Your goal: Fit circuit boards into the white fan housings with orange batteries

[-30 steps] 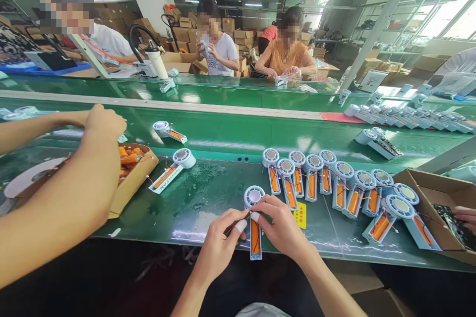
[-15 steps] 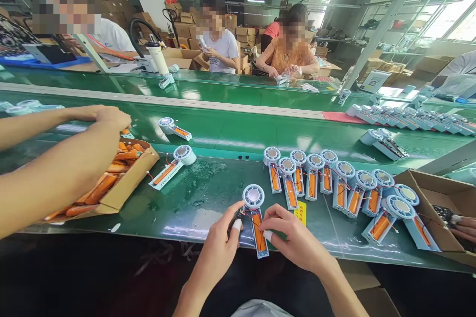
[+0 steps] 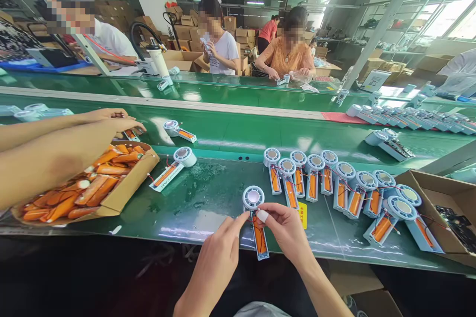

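A light-blue handheld fan (image 3: 254,198) lies face up on the green bench before me, its handle open along an orange battery (image 3: 260,238). My left hand (image 3: 219,245) reaches its neck from the left, index fingertip at the thin wires there and the other fingers curled. From the right, my right hand (image 3: 284,230) pinches thumb and index together at the same neck, a white cover on one fingertip. What sits between the fingertips of both hands is too small and covered to make out. Several similar open fans (image 3: 315,162) stand to the right of my hands.
A carton (image 3: 128,190) of orange batteries stands left, with a co-worker's arms (image 3: 74,143) over it. Another open fan (image 3: 167,173) lies beside it. At right is a carton (image 3: 427,183) with dark parts. Co-workers sit beyond the green conveyor (image 3: 230,131).
My left hand has brought its fingers, which held a small black part, to the fan's neck. My right hand has moved up from the battery to the neck. The co-worker's hands shifted right.
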A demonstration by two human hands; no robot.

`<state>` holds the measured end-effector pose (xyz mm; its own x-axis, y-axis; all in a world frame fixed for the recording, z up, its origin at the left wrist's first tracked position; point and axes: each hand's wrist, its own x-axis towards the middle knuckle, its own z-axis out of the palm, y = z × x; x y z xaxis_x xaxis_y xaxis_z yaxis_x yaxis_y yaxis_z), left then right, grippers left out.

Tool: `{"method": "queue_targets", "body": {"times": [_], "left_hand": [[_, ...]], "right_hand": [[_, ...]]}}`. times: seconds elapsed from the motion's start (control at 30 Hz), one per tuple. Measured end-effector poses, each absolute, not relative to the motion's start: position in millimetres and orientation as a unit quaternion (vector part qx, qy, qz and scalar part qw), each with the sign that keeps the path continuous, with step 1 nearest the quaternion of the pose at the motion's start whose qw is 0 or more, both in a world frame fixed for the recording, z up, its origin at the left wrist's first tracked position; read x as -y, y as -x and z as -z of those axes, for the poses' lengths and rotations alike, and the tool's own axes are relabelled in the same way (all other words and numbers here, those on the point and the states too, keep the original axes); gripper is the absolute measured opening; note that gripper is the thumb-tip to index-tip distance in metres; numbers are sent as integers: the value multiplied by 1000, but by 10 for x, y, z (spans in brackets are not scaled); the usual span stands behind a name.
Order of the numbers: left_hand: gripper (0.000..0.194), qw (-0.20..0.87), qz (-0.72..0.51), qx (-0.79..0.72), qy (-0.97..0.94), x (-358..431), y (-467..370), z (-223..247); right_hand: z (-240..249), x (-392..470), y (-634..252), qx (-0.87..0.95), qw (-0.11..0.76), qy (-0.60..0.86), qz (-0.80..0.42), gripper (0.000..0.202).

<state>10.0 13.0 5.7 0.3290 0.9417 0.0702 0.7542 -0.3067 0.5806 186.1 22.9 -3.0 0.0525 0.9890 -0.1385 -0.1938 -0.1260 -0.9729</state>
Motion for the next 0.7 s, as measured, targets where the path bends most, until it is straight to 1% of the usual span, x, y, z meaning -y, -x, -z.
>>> {"method": "queue_targets", "body": {"times": [0.07, 0.17, 0.23, 0.33, 0.4, 0.47, 0.63, 0.7], "left_hand": [[45, 276, -263, -560, -736, -128, -109, -36], [40, 342, -304, -590, -666, -121, -149, -28], [35, 369, -318, -594, -640, -109, -186, -45], [28, 370, -341, -591, -630, -88, -236, -73], [27, 342, -354, -589, -641, -76, -258, -66], [29, 296, -367, -580, -665, -65, -272, -28], [31, 123, -409, -532, -731, -7, -323, 153], [34, 75, -410, -518, -747, 20, -350, 208]], "right_hand": [[15, -217, -1845, 415, 521, 509, -545, 31], [-19, -203, -1830, 473, 493, 523, -509, 24], [-49, -193, -1824, 558, 468, 536, -426, 19], [-85, -174, -1818, 682, 415, 539, -269, 25], [-95, -165, -1815, 723, 376, 542, -207, 28], [-101, -161, -1811, 739, 347, 550, -175, 28], [-131, -139, -1769, 757, 314, 556, -141, 26], [-137, -124, -1748, 752, 303, 568, -140, 26]]}}
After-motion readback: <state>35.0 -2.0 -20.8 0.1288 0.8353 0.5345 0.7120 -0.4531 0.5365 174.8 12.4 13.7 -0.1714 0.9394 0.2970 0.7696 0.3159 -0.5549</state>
